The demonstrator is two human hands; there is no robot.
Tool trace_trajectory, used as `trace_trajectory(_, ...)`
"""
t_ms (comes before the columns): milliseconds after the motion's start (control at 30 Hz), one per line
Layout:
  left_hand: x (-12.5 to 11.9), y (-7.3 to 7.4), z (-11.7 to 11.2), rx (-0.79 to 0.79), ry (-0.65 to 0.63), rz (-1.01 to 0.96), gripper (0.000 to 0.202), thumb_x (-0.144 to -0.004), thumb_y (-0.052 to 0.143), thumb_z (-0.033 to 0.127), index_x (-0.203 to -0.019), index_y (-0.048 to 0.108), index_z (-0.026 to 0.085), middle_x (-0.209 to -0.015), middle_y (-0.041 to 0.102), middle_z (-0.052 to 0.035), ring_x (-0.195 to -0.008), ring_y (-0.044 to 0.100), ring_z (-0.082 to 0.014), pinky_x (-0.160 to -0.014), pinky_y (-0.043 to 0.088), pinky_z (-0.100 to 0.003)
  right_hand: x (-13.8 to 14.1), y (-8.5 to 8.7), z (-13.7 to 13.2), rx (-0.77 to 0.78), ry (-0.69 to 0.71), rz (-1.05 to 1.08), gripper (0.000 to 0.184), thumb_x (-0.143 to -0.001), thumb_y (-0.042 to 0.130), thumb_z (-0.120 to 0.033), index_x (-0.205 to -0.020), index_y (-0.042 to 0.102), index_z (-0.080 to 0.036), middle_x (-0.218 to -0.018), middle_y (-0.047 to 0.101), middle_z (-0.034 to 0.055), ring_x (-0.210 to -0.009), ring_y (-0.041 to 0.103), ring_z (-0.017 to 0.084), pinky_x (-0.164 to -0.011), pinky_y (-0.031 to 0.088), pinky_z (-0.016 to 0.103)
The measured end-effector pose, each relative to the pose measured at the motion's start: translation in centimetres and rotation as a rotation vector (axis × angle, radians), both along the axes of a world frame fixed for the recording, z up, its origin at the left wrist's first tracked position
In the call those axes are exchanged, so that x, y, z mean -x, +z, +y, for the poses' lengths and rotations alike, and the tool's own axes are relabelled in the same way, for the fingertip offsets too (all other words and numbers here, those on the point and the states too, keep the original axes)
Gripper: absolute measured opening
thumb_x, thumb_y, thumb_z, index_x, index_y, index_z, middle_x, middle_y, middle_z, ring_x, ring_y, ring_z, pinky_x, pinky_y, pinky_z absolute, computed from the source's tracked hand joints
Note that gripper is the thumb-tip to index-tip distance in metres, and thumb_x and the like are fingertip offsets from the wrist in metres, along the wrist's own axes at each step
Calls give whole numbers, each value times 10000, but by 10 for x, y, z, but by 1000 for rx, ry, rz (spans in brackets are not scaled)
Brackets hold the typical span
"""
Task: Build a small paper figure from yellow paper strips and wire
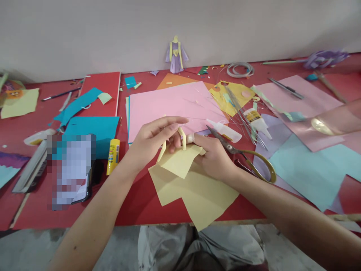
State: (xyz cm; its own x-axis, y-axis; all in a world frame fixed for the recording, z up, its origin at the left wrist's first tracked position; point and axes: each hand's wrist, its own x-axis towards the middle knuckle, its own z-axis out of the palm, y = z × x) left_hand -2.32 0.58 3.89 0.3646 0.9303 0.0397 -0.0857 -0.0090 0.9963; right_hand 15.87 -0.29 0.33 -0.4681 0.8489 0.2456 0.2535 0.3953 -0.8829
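Note:
My left hand [153,137] is closed, thumb and fingers pinched around a narrow folded pale yellow paper strip [183,140]. A second bent yellow strip [161,152] hangs beside that hand's fingers. Just to the right, my right hand [216,156] has its fingers curled at the edge of a small pale yellow paper piece [180,160], with fingertips partly hidden behind it. Beneath both hands lies a larger notched yellow sheet [208,195], reaching over the table's front edge. Scissors [234,148] with olive handles rest open right beside my right hand.
Pink sheets [166,101] lie behind my hands. Glue bottles [227,130], thin wires [242,113] and a cutter [287,89] are to the right. A glue stick [113,156] and a phone [75,169] sit left. A paper robe figure [176,56] leans on the wall.

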Motion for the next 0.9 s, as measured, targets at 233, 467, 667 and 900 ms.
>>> trace_trajectory(233,4,7,-1,-77,272,-35,213,-924,541,265,-1079,684,238,-562,530,28,-447,473,-96,-388,347,-221,2,-2,-2,-129,-4,-87,82,-868,572,-182,-793,605,-189,-739,660,5,-648,593,129,-605,424,235)
trace_trajectory(467,1,5,-4,-193,316,1,193,-923,543,253,-1039,695,231,-547,527,27,-447,473,-97,-384,346,-227,5,-1,1,77,-71,-216,305,-928,494,-303,-646,528,-193,-587,583,-7,-544,540,127,-545,370,265)
trace_trajectory(667,-1,5,-8,-256,355,28,174,-931,546,252,-1002,704,238,-528,531,33,-423,458,-87,-402,365,-237,5,-1,1,98,-69,-261,276,-937,459,-312,-690,508,-200,-567,526,-23,-495,463,110,-513,296,266)
trace_trajectory(900,5,-3,-1,-452,355,-29,193,-938,542,212,-1026,714,222,-497,512,46,-384,434,-69,-370,349,-220,6,1,1,49,-157,-493,372,-925,469,-349,-600,349,-213,-507,366,-45,-461,335,97,-515,203,280)
